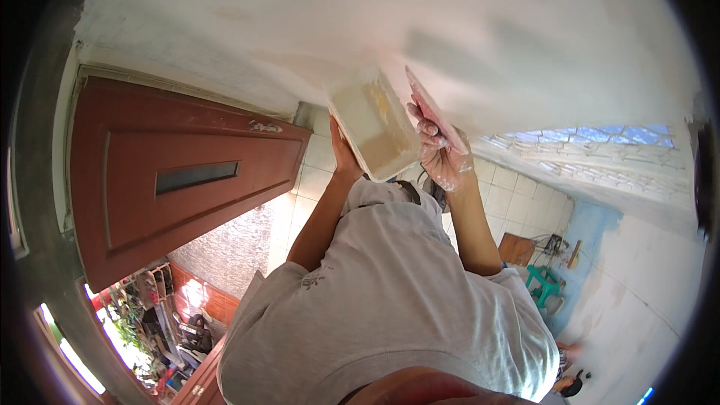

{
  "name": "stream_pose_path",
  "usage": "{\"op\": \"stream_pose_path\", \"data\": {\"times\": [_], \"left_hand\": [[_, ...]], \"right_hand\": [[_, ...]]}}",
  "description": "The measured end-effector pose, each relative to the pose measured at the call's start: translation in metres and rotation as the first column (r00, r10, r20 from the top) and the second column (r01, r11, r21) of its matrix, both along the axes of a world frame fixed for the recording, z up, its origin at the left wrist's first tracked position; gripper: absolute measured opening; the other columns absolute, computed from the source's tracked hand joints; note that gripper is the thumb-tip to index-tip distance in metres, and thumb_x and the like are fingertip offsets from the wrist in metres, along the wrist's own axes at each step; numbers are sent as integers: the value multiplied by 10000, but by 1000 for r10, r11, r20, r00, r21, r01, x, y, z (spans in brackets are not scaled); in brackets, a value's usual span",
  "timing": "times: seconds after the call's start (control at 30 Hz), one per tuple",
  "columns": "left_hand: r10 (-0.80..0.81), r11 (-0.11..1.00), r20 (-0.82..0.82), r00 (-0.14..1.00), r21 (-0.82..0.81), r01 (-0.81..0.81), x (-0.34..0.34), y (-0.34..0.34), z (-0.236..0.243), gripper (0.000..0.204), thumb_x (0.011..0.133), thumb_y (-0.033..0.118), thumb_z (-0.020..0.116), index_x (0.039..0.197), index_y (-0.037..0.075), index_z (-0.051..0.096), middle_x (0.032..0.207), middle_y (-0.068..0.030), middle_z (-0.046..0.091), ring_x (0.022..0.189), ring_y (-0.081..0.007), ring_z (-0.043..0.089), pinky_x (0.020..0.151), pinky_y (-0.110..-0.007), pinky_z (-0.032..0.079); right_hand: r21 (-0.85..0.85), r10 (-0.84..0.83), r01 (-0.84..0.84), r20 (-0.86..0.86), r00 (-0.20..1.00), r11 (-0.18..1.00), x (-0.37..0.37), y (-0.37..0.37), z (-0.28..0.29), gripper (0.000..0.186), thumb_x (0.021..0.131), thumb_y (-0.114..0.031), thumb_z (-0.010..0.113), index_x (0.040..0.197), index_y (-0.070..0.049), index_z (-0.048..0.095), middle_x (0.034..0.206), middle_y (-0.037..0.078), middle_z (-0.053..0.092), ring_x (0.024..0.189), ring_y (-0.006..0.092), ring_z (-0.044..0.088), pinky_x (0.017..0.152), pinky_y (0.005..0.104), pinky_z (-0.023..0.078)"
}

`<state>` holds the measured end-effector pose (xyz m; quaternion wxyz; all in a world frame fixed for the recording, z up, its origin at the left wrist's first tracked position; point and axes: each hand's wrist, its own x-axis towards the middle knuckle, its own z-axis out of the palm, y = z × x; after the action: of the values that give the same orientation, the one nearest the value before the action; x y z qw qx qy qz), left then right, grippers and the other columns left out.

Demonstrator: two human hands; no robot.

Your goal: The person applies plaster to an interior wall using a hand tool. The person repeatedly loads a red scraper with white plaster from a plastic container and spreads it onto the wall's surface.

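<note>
My left hand (343, 153) is wrapped round the side of a pale, translucent rectangular tub (399, 167), tilted with its open top toward me. Some whitish and yellowish residue shows inside it. Just right of the tub, my right hand (447, 159) grips a flat pink putty spreader (433, 111), its edge turned up toward the wall. White paste is smeared over the fingers and wrist of that hand. Both hands are raised close to a whitish wall (480, 15) with grey and smeared patches. The spreader and the tub stand apart, with a narrow gap between them.
A reddish-brown door (127, 157) stands at the left. Beyond it lie plants (131, 319) and assorted items. At the right are a window grille (592, 136), a green plastic stool (544, 285) and a wooden board (516, 249). Another person (568, 384) is at the lower right.
</note>
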<state>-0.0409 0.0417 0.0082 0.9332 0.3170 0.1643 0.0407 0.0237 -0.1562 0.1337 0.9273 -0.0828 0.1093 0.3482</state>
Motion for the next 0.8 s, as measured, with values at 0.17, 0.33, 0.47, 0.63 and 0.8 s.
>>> {"op": "stream_pose_path", "data": {"times": [0.17,0.33,0.47,0.63,0.8], "left_hand": [[88,987,54,995,-139,-80,-6,1,-2,707,1065,664,292,1579,189,395,1496,-93,542,1329,-310,573,1085,-507,509],[153,974,92,984,-181,-134,-12,5,2,713,1065,663,294,1581,182,398,1490,-90,554,1311,-296,593,1082,-483,519],[209,970,52,976,-136,-201,-20,11,7,732,1054,680,305,1574,177,414,1486,-90,564,1293,-294,610,1075,-488,526],[255,941,-14,967,-228,-251,-28,23,9,736,1038,672,347,1555,156,432,1449,-108,589,1271,-302,621,1067,-491,525],[323,915,-72,944,-232,-331,-28,38,16,866,981,774,371,1568,137,420,1475,-138,575,1271,-333,623,1086,-494,511]], "right_hand": [[-181,94,-119,-141,986,976,4,8,12,429,1080,-114,497,1453,93,453,969,107,689,699,170,645,619,228,630],[-175,84,-93,-63,995,980,6,17,19,394,1064,-131,543,1457,-100,544,1348,69,683,1007,168,738,768,308,666],[-13,104,-105,-51,993,994,10,26,11,410,1067,-113,530,1477,-123,528,1374,52,668,1142,177,708,923,351,636],[-10,157,-157,106,982,988,10,46,16,460,1053,-97,568,1503,-168,504,1423,47,631,1180,156,681,958,326,603],[-227,260,-196,298,918,954,14,71,55,454,1018,-90,634,1451,-31,513,1311,70,665,1163,168,662,1002,340,558]]}}
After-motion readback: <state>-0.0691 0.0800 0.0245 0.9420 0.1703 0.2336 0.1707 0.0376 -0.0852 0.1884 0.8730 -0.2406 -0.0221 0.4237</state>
